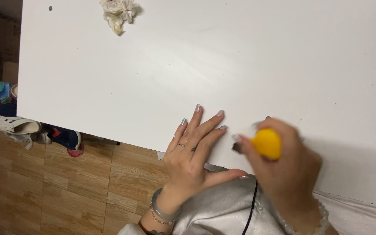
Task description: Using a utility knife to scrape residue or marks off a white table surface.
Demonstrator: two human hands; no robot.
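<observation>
The left hand lies flat on the white tabletop, fingers spread and pointing away from the near edge, thumb out toward the right hand. The right hand, blurred, sits just right of it, fingers curled around a yellow ball with a dark tip showing at its left side; its long axis cannot be told. The ball lies just right of the left fingertips, close above the near edge. Beyond both hands the tabletop is bare up to a crumpled tissue near the far edge. Shoes sit on the wooden floor to the left.
</observation>
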